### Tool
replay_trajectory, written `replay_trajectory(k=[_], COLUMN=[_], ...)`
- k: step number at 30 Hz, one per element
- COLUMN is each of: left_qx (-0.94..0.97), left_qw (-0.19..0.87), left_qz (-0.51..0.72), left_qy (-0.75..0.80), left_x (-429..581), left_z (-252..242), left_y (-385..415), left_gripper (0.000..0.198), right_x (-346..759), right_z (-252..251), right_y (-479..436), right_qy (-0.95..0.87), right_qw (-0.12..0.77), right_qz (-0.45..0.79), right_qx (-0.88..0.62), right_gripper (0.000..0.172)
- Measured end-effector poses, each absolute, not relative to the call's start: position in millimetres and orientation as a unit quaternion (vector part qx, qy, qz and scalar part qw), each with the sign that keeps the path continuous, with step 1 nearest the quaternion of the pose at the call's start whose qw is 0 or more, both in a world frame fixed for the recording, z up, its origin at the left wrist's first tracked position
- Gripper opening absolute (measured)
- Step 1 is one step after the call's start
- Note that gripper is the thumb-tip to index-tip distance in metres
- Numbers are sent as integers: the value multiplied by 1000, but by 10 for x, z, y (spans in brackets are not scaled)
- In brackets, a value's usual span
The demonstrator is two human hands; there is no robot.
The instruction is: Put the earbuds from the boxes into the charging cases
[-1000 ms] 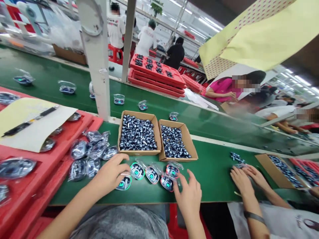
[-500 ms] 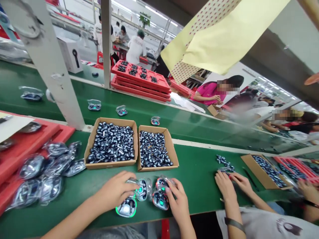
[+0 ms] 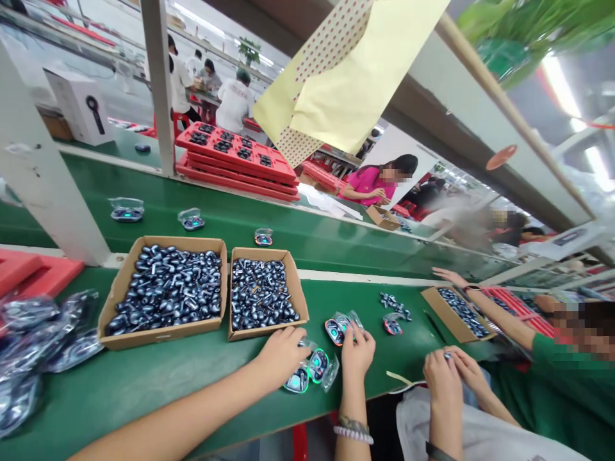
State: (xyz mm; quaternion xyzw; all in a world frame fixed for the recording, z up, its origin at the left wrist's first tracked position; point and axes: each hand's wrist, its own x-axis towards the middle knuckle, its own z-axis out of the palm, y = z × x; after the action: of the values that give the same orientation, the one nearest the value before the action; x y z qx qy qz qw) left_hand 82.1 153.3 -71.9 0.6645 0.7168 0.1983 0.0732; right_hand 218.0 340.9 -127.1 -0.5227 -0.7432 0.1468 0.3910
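Note:
My left hand (image 3: 284, 355) is closed on an earbud charging case (image 3: 296, 382) with a green-lit rim, low over the bench near its front edge. The case's clear lid (image 3: 330, 374) is open, and a green display glows inside. To the right and farther forward, my right hand (image 3: 359, 349) pinches a second earbud case (image 3: 334, 331) with orange-red rim lights. Its lid is raised, and my fingers partly hide it. Just beyond my left hand, a cardboard box of loose dark earbuds (image 3: 262, 294) stands beside a larger box of earbuds (image 3: 168, 288).
Bagged cases (image 3: 43, 339) lie at the left. Open cases (image 3: 193, 221) sit on the green conveyor (image 3: 221, 221) behind a pale rail. At the right are a co-worker's hands (image 3: 446, 371), a lit case (image 3: 393, 324) and another earbud box (image 3: 456, 317). A metal post (image 3: 48, 166) rises left.
The view has swung right. My hands have moved apart, the right one carrying its case forward. The co-worker's hands have drawn back from a case, and another person's arm reaches in at the right.

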Motion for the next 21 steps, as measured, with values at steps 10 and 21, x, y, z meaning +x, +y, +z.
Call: replay_trajectory(k=[10, 21], left_qx=[656, 405], left_qw=[52, -99], left_qz=[223, 368], left_qy=[719, 831], left_x=[830, 110], left_z=[-521, -357], left_y=[1155, -1065], left_gripper=[49, 21], right_x=[2414, 1399], right_z=[-980, -547], right_y=[3038, 946], right_qy=[-753, -873], right_qw=[393, 331], right_qz=[138, 323], right_qx=[-509, -153], right_gripper=[43, 17])
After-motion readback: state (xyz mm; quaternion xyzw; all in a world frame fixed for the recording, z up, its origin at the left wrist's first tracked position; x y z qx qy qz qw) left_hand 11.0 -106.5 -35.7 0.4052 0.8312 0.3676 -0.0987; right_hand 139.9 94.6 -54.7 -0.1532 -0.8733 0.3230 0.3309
